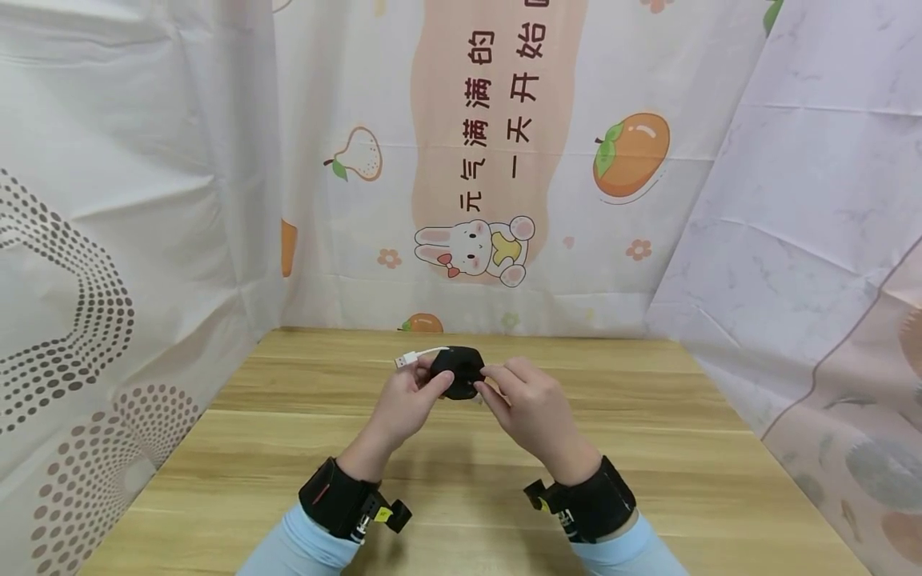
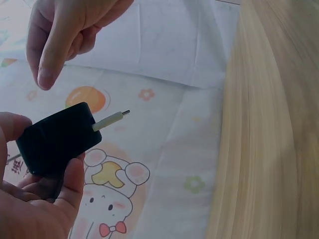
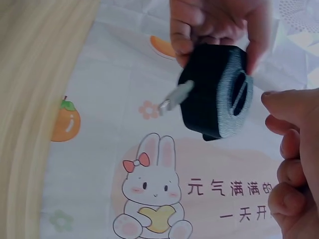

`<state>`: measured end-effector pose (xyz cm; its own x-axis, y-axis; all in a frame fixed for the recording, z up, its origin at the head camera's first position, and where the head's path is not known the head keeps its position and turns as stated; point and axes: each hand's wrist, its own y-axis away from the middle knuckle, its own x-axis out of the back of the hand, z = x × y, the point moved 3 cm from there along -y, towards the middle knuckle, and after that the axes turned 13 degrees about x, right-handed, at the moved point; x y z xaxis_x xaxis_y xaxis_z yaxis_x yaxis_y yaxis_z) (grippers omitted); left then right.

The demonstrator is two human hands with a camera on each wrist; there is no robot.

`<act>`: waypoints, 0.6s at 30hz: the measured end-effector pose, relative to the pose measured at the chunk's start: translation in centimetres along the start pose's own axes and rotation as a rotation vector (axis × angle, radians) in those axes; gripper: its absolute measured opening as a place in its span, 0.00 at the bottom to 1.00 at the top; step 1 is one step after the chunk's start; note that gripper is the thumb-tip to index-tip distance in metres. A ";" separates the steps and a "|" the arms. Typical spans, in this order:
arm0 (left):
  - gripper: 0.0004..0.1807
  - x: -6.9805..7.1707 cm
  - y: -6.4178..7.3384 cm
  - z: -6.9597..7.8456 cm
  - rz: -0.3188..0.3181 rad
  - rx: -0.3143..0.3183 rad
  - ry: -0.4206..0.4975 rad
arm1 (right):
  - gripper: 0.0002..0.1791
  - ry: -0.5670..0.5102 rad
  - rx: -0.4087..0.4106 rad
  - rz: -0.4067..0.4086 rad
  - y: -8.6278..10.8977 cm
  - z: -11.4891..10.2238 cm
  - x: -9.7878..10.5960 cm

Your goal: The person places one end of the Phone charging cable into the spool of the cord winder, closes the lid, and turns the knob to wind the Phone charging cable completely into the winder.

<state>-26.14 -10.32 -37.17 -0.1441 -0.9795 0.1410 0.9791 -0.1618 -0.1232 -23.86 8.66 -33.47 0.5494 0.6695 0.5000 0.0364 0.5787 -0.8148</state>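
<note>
My left hand [image 1: 405,406] grips a black charging-cable case [image 1: 448,364] between thumb and fingers, raised above the table. A white USB plug [image 1: 406,359] on a short white cable sticks out at its far left side. In the left wrist view a slim pale connector [image 2: 107,121] with a metal tip juts from the case. Seen from the right wrist, the case has a ridged grey face [image 3: 228,107] with a dark hollow. My right hand [image 1: 531,404] is close by on the right, thumb and forefinger slightly apart; both wrist views show it away from the case, holding nothing.
A wood-grain table [image 1: 274,464] lies under both hands. Behind it hangs a white printed curtain [image 1: 346,216] with a rabbit, fruit and lettering. More curtains stand along the left [image 1: 187,240] and right [image 1: 778,240] sides.
</note>
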 end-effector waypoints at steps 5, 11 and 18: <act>0.18 0.0 0.0 -0.1 -0.057 -0.038 0.050 | 0.10 -0.024 0.013 0.002 -0.2 0.2 0.8; 0.16 0.0 -0.1 -0.1 -0.059 -0.006 0.072 | 0.09 -0.030 0.044 -0.004 -0.4 0.4 1.5; 0.11 -0.1 0.4 0.8 -0.056 0.033 0.017 | 0.15 0.015 0.132 -0.101 0.0 0.5 0.9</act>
<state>-25.63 -10.14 -36.43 -0.2009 -0.9709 0.1301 0.9736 -0.2126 -0.0833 -23.77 9.46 -32.86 0.5611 0.5979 0.5724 -0.0171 0.6998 -0.7142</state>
